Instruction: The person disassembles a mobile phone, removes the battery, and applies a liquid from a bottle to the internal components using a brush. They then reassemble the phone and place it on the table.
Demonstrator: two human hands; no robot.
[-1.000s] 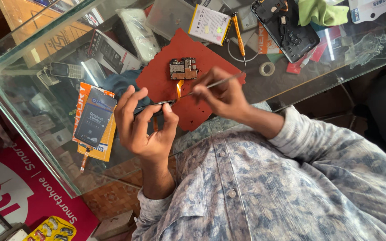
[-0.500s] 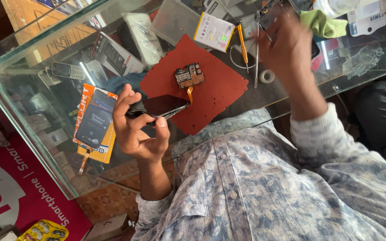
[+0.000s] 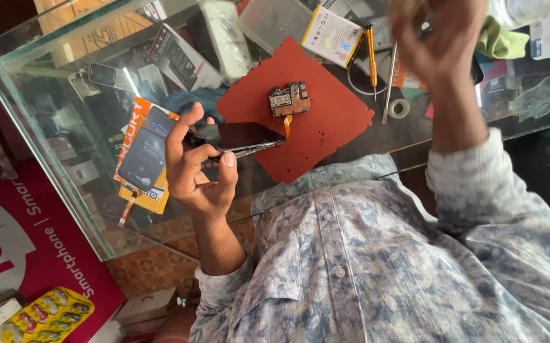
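A cluttered glass counter (image 3: 59, 165) carries a red mat (image 3: 325, 127). His left hand (image 3: 195, 168) grips a dark phone (image 3: 243, 136); the right hand (image 3: 440, 38), raised, looks curled, grasp unclear.

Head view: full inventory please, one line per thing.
phone: 1, black, held edge-on over the mat
circuit board: 1, brown, on the mat, orange flex to the phone
mat: 1, red, on the table
glass table: 1, clear
screwdriver: 1, orange handle, beyond the mat
battery: 1, white and yellow, beyond the mat
tape roll: 1, pale, right of the mat
cloth: 1, green, far right
screen pack: 1, orange and black, left of the phone
left hand: grip on the phone
right hand: raised over the tools, contents unclear
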